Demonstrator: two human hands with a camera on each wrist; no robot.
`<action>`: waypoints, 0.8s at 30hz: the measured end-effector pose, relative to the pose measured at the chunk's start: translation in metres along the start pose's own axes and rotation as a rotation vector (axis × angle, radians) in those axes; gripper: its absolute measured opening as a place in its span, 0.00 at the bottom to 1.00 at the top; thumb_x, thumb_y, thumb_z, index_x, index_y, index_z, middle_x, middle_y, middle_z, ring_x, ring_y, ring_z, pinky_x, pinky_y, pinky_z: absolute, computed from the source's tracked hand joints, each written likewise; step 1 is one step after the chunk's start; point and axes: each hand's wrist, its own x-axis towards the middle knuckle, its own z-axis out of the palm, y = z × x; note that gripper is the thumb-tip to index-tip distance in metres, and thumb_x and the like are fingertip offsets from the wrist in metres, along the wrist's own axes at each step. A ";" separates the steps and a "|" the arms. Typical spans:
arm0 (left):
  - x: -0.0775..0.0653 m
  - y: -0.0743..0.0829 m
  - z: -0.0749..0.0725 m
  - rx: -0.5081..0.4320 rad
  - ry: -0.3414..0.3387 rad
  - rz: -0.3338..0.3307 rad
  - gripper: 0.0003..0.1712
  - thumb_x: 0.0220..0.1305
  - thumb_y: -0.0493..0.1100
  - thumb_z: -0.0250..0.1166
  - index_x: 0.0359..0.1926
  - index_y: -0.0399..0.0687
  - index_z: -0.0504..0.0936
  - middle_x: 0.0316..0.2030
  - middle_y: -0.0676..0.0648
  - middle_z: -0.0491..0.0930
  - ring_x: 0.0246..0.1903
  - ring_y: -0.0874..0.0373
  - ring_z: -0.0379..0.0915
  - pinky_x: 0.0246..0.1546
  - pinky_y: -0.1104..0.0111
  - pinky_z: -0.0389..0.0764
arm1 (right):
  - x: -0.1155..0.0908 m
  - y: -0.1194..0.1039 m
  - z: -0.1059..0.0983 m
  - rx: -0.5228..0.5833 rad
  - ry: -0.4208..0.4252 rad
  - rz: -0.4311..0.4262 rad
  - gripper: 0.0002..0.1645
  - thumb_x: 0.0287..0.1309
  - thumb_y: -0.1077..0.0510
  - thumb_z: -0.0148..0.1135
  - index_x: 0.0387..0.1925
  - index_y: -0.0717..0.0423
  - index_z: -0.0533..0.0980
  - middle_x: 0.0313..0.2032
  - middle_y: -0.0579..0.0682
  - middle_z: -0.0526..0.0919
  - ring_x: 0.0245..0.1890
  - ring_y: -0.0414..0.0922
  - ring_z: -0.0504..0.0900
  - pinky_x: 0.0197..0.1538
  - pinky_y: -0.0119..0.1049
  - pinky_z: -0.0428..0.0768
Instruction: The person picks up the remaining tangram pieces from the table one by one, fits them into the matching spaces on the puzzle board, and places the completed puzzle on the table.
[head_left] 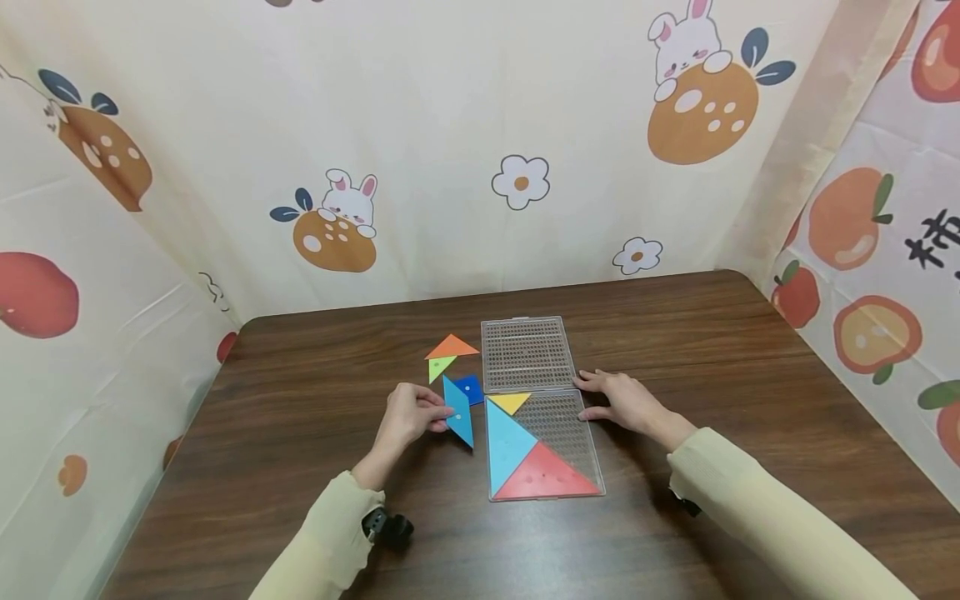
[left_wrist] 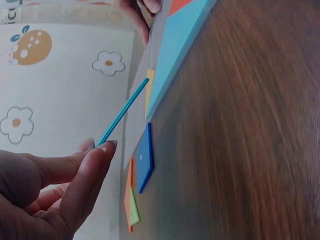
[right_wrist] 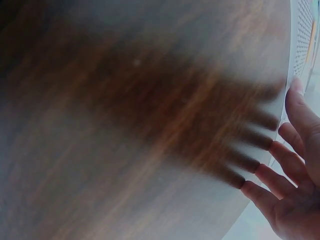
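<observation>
Between thumb and fingers, my left hand pinches a light blue parallelogram tangram piece, raised off the table and tilted; edge-on in the left wrist view, the piece looks like a thin strip. My right hand touches the right edge of an opened clear plastic case, fingers spread. In the case's near half lie a yellow triangle, a large light blue triangle and a large red triangle. Left of the case are a dark blue square, a green triangle and an orange triangle.
The case's far half, a dotted clear lid, lies flat behind the near half. All of this is on a dark wooden table. A printed curtain hangs behind the table and along both sides.
</observation>
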 end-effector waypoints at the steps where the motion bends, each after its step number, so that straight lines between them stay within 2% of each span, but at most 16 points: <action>1: 0.000 0.001 0.002 -0.001 -0.006 0.001 0.08 0.48 0.34 0.67 0.30 0.31 0.80 0.19 0.44 0.79 0.18 0.55 0.78 0.24 0.69 0.77 | 0.000 0.000 0.000 0.001 -0.001 0.002 0.35 0.44 0.48 0.66 0.53 0.62 0.71 0.54 0.62 0.69 0.55 0.62 0.64 0.52 0.55 0.65; 13: -0.003 0.007 0.025 -0.022 -0.063 0.061 0.08 0.49 0.34 0.66 0.29 0.31 0.79 0.18 0.44 0.79 0.17 0.56 0.77 0.24 0.68 0.77 | 0.000 -0.001 0.000 0.002 -0.012 0.004 0.34 0.45 0.49 0.65 0.53 0.62 0.70 0.55 0.62 0.68 0.55 0.61 0.64 0.52 0.54 0.64; 24: -0.005 0.015 0.050 -0.086 -0.140 0.076 0.09 0.48 0.33 0.67 0.29 0.29 0.79 0.19 0.42 0.80 0.17 0.54 0.78 0.24 0.65 0.78 | 0.000 -0.001 0.000 0.018 -0.017 0.017 0.35 0.45 0.49 0.65 0.54 0.62 0.70 0.55 0.62 0.68 0.56 0.61 0.64 0.52 0.54 0.65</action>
